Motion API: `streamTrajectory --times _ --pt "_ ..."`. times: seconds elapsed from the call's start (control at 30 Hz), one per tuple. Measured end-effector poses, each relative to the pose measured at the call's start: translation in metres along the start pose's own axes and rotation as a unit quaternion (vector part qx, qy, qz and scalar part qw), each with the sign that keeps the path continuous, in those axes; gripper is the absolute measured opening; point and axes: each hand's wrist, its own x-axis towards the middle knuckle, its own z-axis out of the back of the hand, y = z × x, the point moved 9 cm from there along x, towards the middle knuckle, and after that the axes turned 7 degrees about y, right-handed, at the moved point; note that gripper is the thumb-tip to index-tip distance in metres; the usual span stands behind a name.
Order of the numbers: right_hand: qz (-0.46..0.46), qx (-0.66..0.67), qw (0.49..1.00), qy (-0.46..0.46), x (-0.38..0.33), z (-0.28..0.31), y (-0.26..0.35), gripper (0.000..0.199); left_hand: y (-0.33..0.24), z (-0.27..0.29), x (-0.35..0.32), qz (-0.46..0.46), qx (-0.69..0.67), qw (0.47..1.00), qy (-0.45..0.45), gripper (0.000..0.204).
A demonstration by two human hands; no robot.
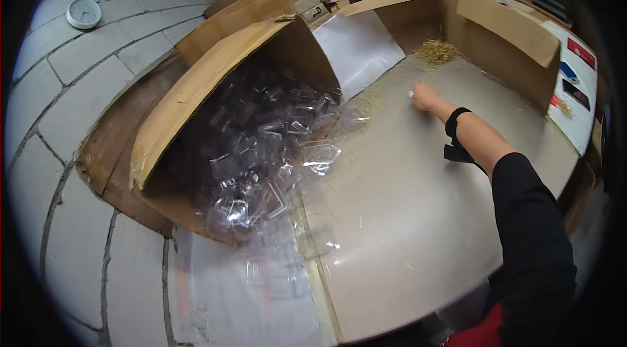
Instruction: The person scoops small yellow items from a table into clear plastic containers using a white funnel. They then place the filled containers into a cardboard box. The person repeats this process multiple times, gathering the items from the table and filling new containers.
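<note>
My right hand (424, 97) is closed above the far part of the beige tabletop (398, 216). A small white bit shows at its fingertips, too small to name. Around my right wrist runs a black strap (455, 122) with a dark block on it. Just beyond the hand lies a pile of small gold-coloured pieces (437, 52), with more scattered to its left. Transparent plastic boxes (261, 144) spill from a tipped cardboard carton (189, 99) onto the table's left side. My left hand is out of the picture.
Cardboard walls (506, 50) border the table's far and right sides. A white sheet (359, 50) stands beside the carton. On the right, a white surface (567, 109) bears a phone-like dark slab (575, 94). A block wall (78, 216) with a round clock (83, 13) rises at left.
</note>
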Motion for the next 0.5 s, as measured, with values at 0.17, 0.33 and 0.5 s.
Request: streamTrajectory --times 0.17,0.33,0.5 --pt "0.048 -0.041 0.993 0.103 0.084 -0.062 0.057 0.062 -0.006 -0.006 0.013 0.135 -0.067 0.987 -0.05 0.021" --pt "0.153 -0.118 0.961 0.2 0.025 -0.098 0.162 0.065 -0.029 -0.002 0.028 0.188 -0.151 0.969 -0.058 0.023" --pt "0.267 -0.144 0.929 0.21 -0.094 -0.087 0.156 0.061 -0.042 -0.018 0.058 0.142 -0.272 0.952 0.014 0.041"
